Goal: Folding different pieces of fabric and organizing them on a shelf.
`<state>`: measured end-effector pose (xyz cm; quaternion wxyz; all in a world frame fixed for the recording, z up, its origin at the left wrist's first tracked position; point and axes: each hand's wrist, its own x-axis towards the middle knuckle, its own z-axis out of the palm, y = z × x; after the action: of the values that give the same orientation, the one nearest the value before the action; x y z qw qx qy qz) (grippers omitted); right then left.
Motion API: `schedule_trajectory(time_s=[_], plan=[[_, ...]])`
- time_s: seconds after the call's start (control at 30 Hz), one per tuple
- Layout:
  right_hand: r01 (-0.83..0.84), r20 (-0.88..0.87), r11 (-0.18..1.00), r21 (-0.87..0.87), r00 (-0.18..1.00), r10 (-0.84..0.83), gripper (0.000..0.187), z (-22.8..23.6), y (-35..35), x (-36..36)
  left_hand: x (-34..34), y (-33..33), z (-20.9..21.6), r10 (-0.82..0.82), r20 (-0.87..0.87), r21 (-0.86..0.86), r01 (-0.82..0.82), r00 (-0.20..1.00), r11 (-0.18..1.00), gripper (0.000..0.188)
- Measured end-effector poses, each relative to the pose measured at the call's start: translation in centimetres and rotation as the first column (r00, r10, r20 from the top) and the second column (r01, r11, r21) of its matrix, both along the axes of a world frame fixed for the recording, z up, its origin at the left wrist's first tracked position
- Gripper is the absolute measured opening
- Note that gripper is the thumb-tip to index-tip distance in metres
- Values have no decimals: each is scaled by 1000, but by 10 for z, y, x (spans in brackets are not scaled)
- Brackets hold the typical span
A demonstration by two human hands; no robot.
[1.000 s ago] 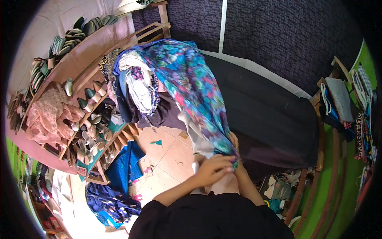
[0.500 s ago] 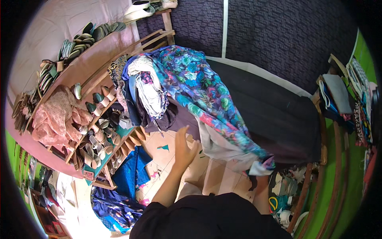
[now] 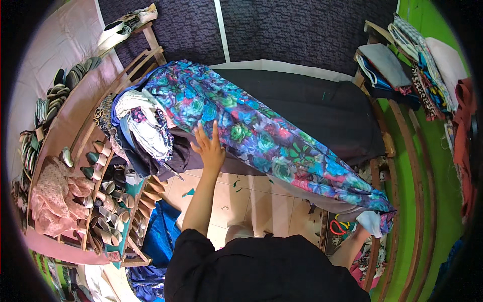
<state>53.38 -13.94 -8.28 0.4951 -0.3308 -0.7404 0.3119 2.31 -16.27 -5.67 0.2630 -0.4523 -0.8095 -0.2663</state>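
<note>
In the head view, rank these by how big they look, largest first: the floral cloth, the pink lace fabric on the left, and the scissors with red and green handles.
1. Floral cloth, stretched across the dark table.
2. Pink lace fabric, bunched beside the shoe rack.
3. Scissors, plainly smallest and partly hidden under the cloth's end.

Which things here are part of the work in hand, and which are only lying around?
In use:
- left hand, flat on the floral fabric
- right hand, at the fabric's lower end
- black table

Lying about:
- shoe rack
- red-handled scissors
- folded cloths
- pink lace
</note>
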Motion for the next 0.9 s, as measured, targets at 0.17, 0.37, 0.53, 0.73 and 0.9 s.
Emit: schedule_trajectory(time_s=[0.17, 0.37, 0.53, 0.73, 0.9], plan=[[41, 27, 999, -1, 999, -40, 62, -10, -38, 26, 6, 27, 19, -23, 35, -17, 24, 999, 1000, 76], [69, 47, 997, 17, 996, -70, 65, 18, -17, 9, 23, 23, -3, -355, 344, 303, 255, 869, 918, 41], [105, 62, 994, 27, 992, -106, 68, 44, -26, -52, 112, 18, -28, -754, 654, 727, 225, 63, 649, 32], [-30, -21, 972, -233, 999, 26, 83, 63, -41, -135, 204, -14, 23, -746, 596, 751, 536, -297, 386, 29], [-165, 94, 986, -35, 981, 168, 76, 17, -17, -170, 203, -38, 49, -875, 479, 647, 704, -76, 293, 22]])
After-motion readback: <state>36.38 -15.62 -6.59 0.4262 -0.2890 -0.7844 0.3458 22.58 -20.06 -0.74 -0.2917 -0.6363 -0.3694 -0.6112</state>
